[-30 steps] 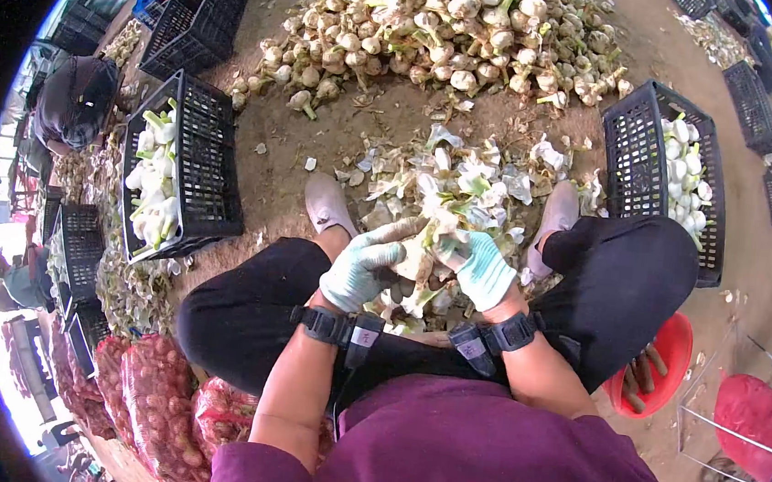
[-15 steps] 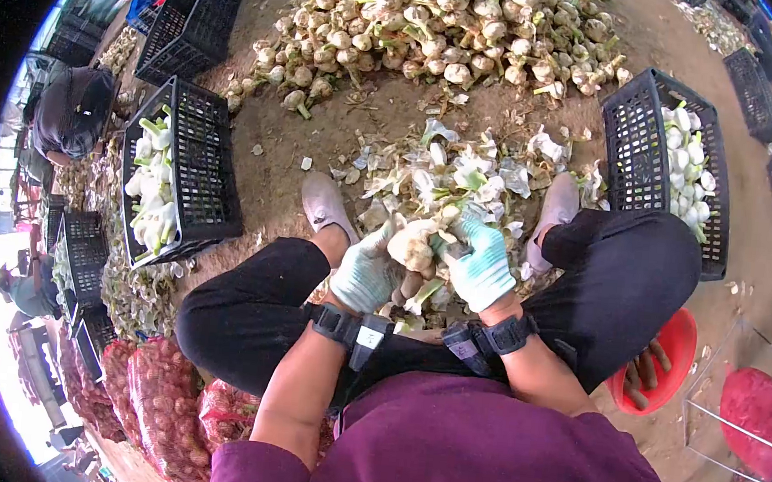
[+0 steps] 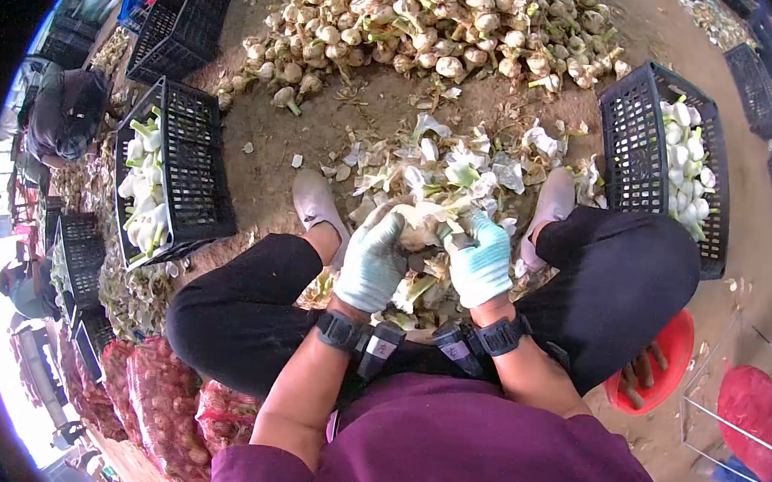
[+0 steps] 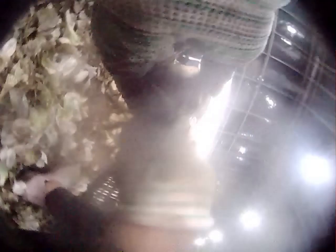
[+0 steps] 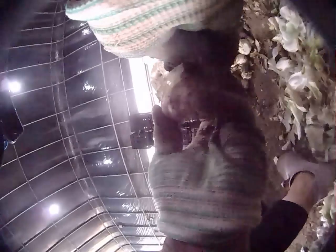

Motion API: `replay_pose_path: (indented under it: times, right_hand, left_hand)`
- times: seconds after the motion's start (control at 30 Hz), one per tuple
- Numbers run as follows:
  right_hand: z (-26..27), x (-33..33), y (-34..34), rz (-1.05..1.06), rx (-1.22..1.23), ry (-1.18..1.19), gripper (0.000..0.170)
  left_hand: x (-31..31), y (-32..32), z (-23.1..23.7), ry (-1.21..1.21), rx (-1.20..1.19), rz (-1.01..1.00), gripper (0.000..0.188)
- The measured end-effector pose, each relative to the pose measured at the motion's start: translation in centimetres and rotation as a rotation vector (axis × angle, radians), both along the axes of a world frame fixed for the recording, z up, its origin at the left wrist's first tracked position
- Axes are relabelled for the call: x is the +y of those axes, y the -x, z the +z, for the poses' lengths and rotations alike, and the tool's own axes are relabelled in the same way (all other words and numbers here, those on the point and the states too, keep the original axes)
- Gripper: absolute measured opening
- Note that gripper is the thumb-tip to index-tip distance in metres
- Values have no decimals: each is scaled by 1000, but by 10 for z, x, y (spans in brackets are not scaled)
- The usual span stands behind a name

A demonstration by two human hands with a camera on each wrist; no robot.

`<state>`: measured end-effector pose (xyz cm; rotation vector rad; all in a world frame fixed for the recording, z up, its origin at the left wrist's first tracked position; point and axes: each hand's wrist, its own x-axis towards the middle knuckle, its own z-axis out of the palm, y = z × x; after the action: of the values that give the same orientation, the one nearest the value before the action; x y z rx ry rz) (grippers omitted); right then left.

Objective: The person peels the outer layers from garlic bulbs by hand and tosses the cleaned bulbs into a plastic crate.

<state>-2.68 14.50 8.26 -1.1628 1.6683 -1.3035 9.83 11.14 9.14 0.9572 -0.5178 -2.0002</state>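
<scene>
Between the two gloved hands, over the peelings, is a garlic bulb with pale, papery skin. My left hand, in a light knit glove, grips it from the left. From the other side my right hand pinches the bulb near its green stem end. In the right wrist view the bulb shows dimly between the right glove below and the left glove above. Haze blurs the left wrist view, where a knit glove fills the top.
Peeled skins litter the ground between the shoes. Beyond lies a heap of unpeeled garlic. Black crates of white bulbs stand left and right. A red bowl is by the right knee; mesh sacks lie at lower left.
The garlic bulb has turned between the hands, which stay close together in front of the lap. The left hand has shifted slightly right, its fingers now higher along the bulb.
</scene>
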Motion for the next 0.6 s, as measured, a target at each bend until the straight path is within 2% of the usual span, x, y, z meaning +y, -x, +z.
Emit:
replay_pose_path:
  times: [0.07,0.1,0.17,0.2,0.27,0.3,0.33,0.4,0.43,0.47,0.5,0.53,0.57,0.6]
  right_hand:
    - [-4,2,3,23,-3,39,15]
    - [7,0,4,29,13,55,17]
    - [5,-2,5,33,-42,0,17]
    - [4,-2,7,30,-94,-54,17]
    - [4,-4,10,36,-8,-102,16]
    - [7,-6,11,64,103,-179,19]
    - [10,-6,11,97,213,-257,22]
    - [10,-4,9,112,254,-203,22]
    - [10,-4,10,121,151,-182,23]
    - [9,-3,11,130,49,-162,23]
    - [9,-2,11,139,-54,-146,23]
    - [9,0,11,146,-55,-146,23]
    - [8,1,10,117,-119,-130,21]
    - [8,2,10,91,-182,-115,20]
  left_hand:
    - [-9,-5,3,-364,216,-76,44]
    - [-15,-11,-7,-362,216,-70,44]
    - [-22,-23,-36,-361,596,-410,48]
    - [-21,-21,-33,-364,597,-411,48]
    - [-16,-9,-16,-143,123,-284,47]
    - [-9,-1,-4,77,-136,-169,43]
    - [-8,-1,-6,73,-135,-168,43]
    - [-6,-4,-12,-81,-65,-73,39]
    - [-10,-11,-21,-68,-28,-160,38]
    - [-11,-14,-27,-68,-30,-154,38]
    - [-13,-13,-25,-129,-109,-210,39]
    - [-17,-11,-15,-188,-187,-268,42]
    - [-21,-11,-2,-243,-155,-347,49]
    - [-24,-3,2,-243,-156,-339,49]
